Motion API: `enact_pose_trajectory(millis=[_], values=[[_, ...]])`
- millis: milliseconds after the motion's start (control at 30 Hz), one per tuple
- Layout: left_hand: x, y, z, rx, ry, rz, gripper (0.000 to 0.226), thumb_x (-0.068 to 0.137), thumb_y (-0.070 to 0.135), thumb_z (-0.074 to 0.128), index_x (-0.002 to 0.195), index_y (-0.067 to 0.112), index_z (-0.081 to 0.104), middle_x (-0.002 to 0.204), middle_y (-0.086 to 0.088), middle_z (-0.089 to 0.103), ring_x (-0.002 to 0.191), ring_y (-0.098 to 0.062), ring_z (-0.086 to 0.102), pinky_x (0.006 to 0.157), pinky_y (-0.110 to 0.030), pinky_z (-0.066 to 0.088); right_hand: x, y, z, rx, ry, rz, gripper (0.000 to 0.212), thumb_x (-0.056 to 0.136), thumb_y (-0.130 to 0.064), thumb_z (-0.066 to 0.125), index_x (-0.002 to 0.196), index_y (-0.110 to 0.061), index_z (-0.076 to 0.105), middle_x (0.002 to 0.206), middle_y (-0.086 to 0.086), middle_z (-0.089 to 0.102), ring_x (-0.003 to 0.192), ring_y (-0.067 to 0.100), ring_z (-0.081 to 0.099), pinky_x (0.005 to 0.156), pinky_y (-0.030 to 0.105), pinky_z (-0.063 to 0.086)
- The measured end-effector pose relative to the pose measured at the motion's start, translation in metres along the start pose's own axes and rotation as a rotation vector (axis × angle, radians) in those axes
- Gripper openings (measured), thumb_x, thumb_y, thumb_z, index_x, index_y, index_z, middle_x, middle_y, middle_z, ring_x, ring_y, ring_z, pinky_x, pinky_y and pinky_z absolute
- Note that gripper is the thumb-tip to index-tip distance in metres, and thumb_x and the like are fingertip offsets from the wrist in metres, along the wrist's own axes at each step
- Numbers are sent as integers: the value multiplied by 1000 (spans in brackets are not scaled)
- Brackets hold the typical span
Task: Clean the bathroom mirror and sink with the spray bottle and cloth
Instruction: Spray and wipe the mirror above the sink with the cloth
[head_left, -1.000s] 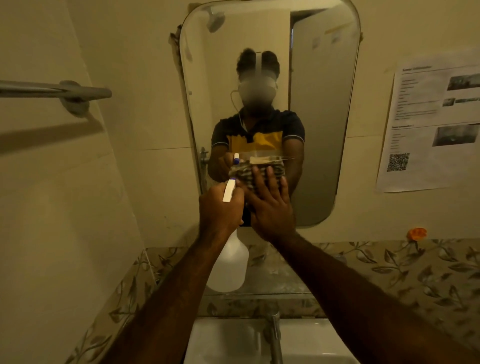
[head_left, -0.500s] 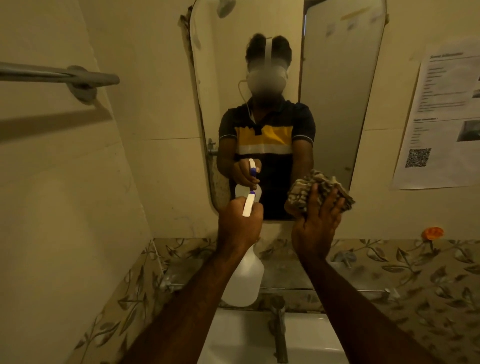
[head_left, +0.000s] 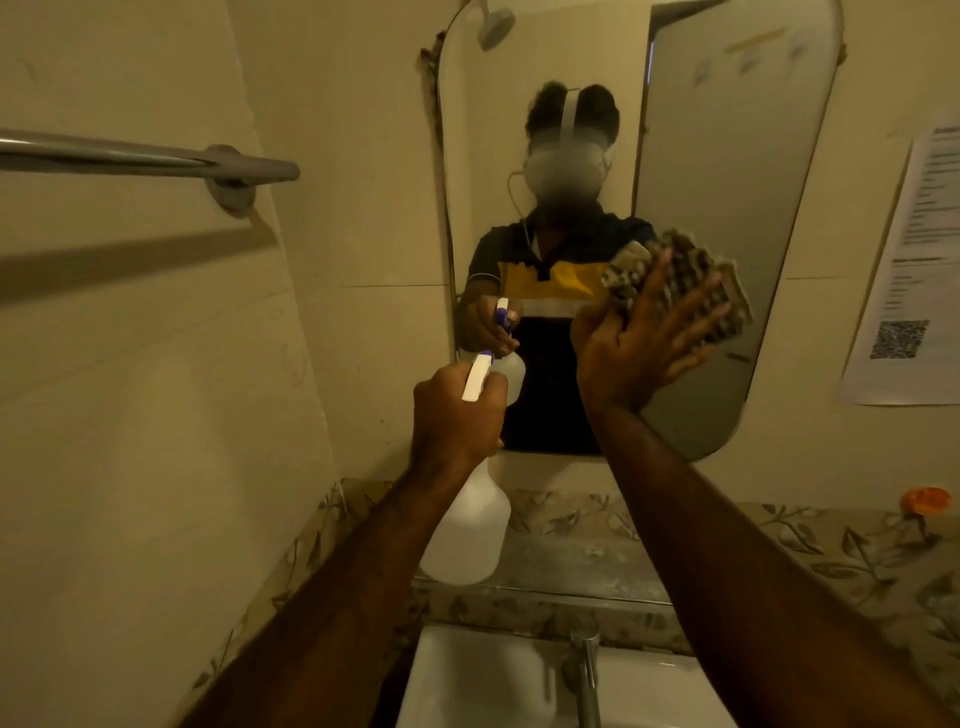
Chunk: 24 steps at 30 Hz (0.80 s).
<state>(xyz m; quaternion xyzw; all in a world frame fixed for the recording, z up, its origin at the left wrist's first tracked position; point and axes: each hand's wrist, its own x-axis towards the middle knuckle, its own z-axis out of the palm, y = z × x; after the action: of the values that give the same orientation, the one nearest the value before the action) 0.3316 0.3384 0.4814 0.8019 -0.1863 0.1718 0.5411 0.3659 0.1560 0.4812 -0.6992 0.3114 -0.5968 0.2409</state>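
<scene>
The rounded wall mirror (head_left: 727, 156) hangs ahead, with a person reflected in it. My right hand (head_left: 639, 348) presses a crumpled patterned cloth (head_left: 691, 280) flat against the glass at the mirror's middle right, fingers spread over it. My left hand (head_left: 457, 415) grips the neck of a translucent white spray bottle (head_left: 467, 535) with a white and purple trigger head, held upright in front of the mirror's lower left corner. The white sink (head_left: 493, 680) lies below, at the bottom of the view.
A metal tap (head_left: 584, 670) rises at the sink's back edge. A leaf-patterned tile ledge (head_left: 831, 561) runs under the mirror, with a small orange object (head_left: 924, 499) on it. A towel bar (head_left: 156, 161) juts from the left wall. A printed paper sheet (head_left: 914, 270) is stuck on the right.
My right hand has slid the cloth up and to the right across the glass. My left hand with the bottle has stayed near the mirror's lower left. The view has moved closer.
</scene>
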Motion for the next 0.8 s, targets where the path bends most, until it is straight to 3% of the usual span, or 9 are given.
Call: enact_pose_trajectory(millis=[133,267,367,500,667,800], values=[[15,11,-9,-21,45,20,18,97,28,56,96,12,63,67,1,62,48,-14,62,39,-11,46,22,-39,1,-116,-47,-243,69,95,-44,45,159,-41,19,170,14,11,154,47,6,118,72,8],[23,14,-15,-26,80,46,20,97,29,56,94,11,64,68,0,63,48,-15,64,41,-14,49,26,-56,-1,-140,-140,-556,67,94,-49,36,159,-42,23,170,11,11,155,44,5,120,67,4],[19,6,-14,-18,82,58,19,97,27,55,90,11,63,63,2,61,43,-14,62,42,-17,51,11,-33,3,-210,-246,-828,63,100,-52,36,160,-41,20,172,8,5,157,38,-3,122,62,-4],[11,-9,-7,5,65,38,19,97,25,55,89,11,64,64,-2,65,44,-14,63,42,-17,51,-35,24,10,-236,-388,-1172,58,102,-51,40,158,-42,27,171,1,13,158,32,3,122,64,9],[0,-21,1,23,54,11,21,96,27,56,91,10,67,72,-5,69,56,-20,69,56,-40,62,-80,95,15,-268,-559,-1369,63,97,-37,57,153,-46,29,169,-7,19,158,24,5,125,59,8],[-2,-24,-2,51,58,-5,23,96,28,56,90,9,68,68,-1,66,54,-17,67,55,-37,62,-70,102,13,-340,-646,-1480,62,96,-42,45,156,-46,27,170,-8,14,158,23,-1,125,55,-3]])
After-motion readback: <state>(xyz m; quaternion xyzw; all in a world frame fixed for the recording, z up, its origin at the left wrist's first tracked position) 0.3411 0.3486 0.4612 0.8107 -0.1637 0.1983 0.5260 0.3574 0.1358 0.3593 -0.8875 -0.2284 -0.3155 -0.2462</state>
